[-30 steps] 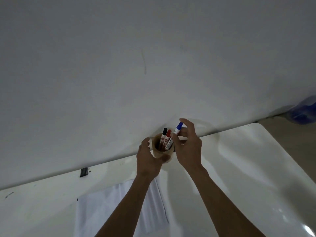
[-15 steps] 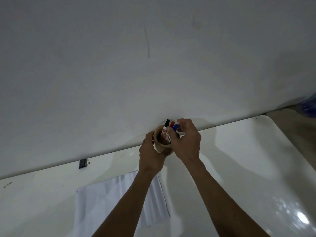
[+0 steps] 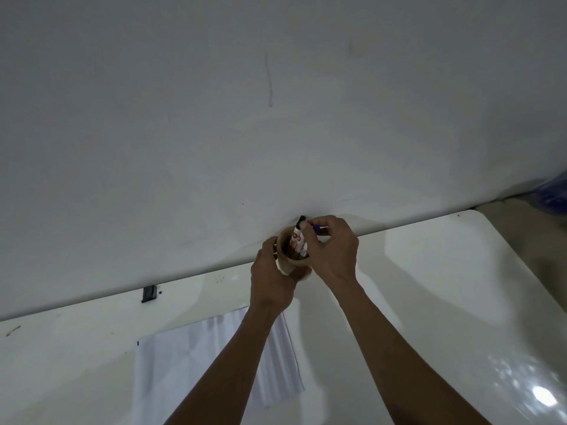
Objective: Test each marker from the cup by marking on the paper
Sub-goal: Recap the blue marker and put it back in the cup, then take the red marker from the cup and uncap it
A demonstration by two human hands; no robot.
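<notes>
A tan cup (image 3: pixel 287 262) stands near the far edge of the white table (image 3: pixel 429 286), against the wall. My left hand (image 3: pixel 271 279) is wrapped around the cup's left side. Three markers stand in the cup: a black-capped marker (image 3: pixel 298 233), a red-capped one mostly hidden, and a blue-capped marker (image 3: pixel 316 229). My right hand (image 3: pixel 333 251) is over the cup's right side with its fingertips pinched on the blue-capped marker. A white sheet of paper (image 3: pixel 190 357) lies on the table under my left forearm.
A plain white wall (image 3: pixel 276 118) rises right behind the cup. A small black clip (image 3: pixel 149 293) sits at the table's far edge to the left. A blue object (image 3: pixel 552 191) lies beyond the table's right corner.
The blue-capped marker, raised above the cup a second ago, has gone down into the cup beside the other two. My right hand followed it down; my left hand stayed on the cup.
</notes>
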